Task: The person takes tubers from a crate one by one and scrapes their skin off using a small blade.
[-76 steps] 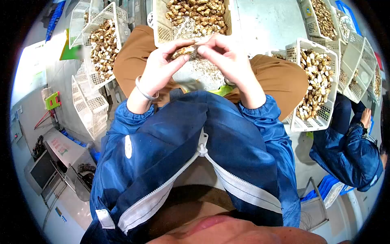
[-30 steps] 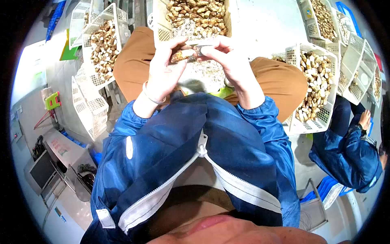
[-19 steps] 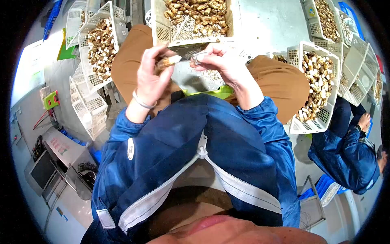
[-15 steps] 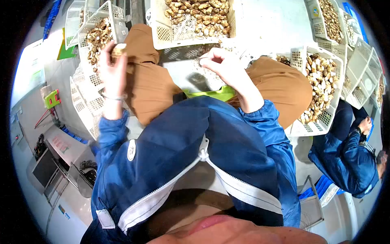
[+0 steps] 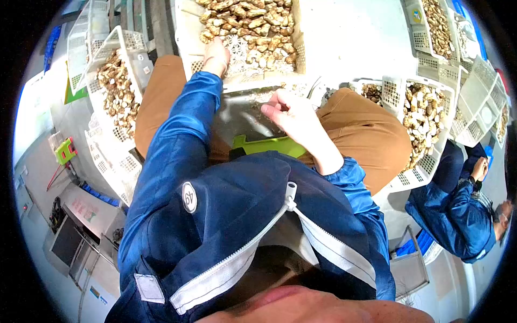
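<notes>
My left hand reaches over the near wall of a white plastic crate in front of me. Its fingers are at the edge of a pile of brown and white, mushroom-like pieces; whether they grip one is hidden. Between my knees, my right hand is closed in a pinch above a grey surface. A small dark tip shows at those fingers, too little to name. A yellow-green object lies close to my lap, below the right hand.
On my left, a tilted white crate holds similar pieces. Another filled crate stands beside my right knee, with more crates beyond. A co-worker in a blue jacket sits at the far right.
My left hand has moved from the left crate, where it held a pale brown piece, to the crate in front. My right hand stays pinched and sits slightly lower in view.
</notes>
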Action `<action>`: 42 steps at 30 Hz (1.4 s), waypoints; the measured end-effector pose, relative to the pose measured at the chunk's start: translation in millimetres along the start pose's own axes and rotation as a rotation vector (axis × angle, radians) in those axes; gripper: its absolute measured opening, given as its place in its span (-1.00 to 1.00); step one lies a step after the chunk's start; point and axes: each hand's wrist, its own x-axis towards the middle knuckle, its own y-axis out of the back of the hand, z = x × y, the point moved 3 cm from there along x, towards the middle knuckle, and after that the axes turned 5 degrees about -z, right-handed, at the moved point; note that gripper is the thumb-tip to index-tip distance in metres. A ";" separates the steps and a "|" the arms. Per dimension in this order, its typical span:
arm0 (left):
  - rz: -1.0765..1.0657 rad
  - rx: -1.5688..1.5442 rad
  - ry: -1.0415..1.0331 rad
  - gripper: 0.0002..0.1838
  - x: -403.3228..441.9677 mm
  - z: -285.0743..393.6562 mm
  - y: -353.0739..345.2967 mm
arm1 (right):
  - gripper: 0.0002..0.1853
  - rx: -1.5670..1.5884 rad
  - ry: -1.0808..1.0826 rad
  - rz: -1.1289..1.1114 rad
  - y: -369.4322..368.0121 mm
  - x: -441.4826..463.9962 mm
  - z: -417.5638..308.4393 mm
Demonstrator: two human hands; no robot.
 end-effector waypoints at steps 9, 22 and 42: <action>-0.466 -1.223 -0.116 -0.54 -104.0 35.6 59.2 | -0.87 0.104 0.128 0.140 15.1 2.8 -8.6; -0.232 -0.865 -0.854 -0.59 -346.0 66.2 174.9 | -0.85 0.341 0.407 0.029 -0.7 -78.0 -49.2; 0.025 -0.638 -1.036 -0.67 -390.3 67.7 192.5 | -0.88 0.740 0.250 -0.196 -6.6 -102.6 -51.7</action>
